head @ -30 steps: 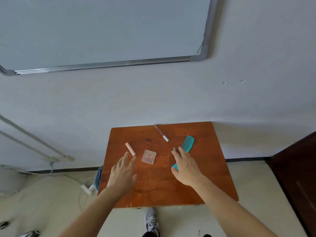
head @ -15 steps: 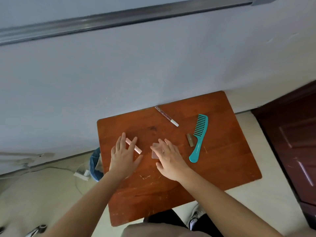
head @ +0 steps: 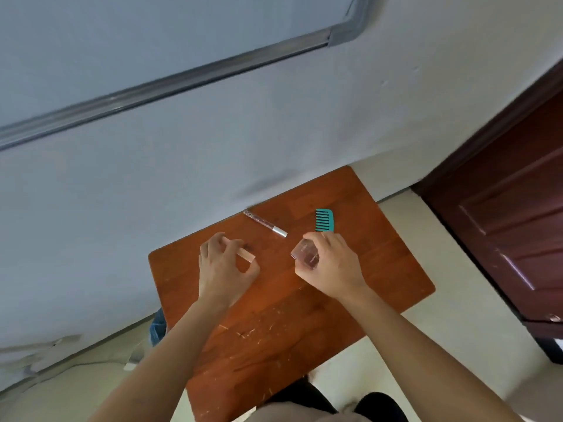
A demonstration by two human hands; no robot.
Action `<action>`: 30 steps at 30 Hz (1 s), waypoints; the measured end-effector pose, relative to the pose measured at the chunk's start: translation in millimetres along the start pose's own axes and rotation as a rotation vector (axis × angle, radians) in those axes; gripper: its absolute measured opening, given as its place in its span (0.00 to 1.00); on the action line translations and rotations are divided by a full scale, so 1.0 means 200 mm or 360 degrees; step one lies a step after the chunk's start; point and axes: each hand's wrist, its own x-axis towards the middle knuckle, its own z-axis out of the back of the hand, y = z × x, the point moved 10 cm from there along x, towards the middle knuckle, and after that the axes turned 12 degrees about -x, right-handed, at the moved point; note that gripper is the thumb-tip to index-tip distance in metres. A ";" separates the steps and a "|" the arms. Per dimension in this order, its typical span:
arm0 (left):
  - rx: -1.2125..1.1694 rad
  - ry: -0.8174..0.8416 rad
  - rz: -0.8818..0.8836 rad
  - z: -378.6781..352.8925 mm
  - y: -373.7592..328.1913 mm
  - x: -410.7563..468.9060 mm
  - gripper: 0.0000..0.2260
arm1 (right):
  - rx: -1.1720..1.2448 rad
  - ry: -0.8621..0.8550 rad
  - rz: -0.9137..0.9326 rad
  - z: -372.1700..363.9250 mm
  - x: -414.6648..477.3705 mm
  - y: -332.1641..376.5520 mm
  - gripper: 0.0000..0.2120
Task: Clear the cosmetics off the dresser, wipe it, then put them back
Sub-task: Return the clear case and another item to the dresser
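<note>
Two items gripped: left hand [head: 224, 266] curls round pink stick [head: 246, 254], right hand [head: 333, 266] clamps clear compact [head: 305, 252]. Lift both clear of tabletop [head: 274, 315], avoid nudging comb [head: 325, 221], gloss tube [head: 264, 223].

A clear pink compact [head: 305, 254] is gripped in the right hand [head: 330, 264] above the tabletop [head: 274, 324]. A pink tube [head: 246, 254] is pinched by the left hand [head: 224, 266]. A teal comb [head: 325, 220] and lip gloss [head: 264, 227] lie farther back.

Plain room, wooden dresser [head: 304, 315], whiteboard [head: 122, 41], dark door [head: 511, 223]
</note>
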 end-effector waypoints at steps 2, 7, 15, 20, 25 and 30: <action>-0.0047 -0.0041 -0.0188 0.04 -0.26 0.04 0.19 | -0.0002 -0.0153 -0.0125 0.19 -0.06 -0.16 0.28; -0.0143 -0.0152 -0.0570 0.06 -0.90 -0.04 0.18 | -0.0083 -0.0634 -0.0404 0.67 -0.39 -0.58 0.26; -0.0378 -0.0183 -0.1315 -0.15 -1.94 -0.81 0.19 | -0.0135 -0.1204 -0.0803 1.19 -1.43 -1.21 0.19; -0.0539 -0.0060 -0.1678 -0.50 -2.48 -1.48 0.19 | -0.0171 -0.1372 -0.1096 1.37 -2.35 -1.63 0.19; -0.0665 0.0250 -0.1959 -0.90 -2.99 -2.18 0.21 | -0.0156 -0.1520 -0.1491 1.44 -3.27 -2.02 0.21; -0.0766 0.0520 -0.2305 -1.29 -3.40 -2.82 0.20 | -0.0258 -0.1714 -0.1837 1.45 -4.05 -2.24 0.20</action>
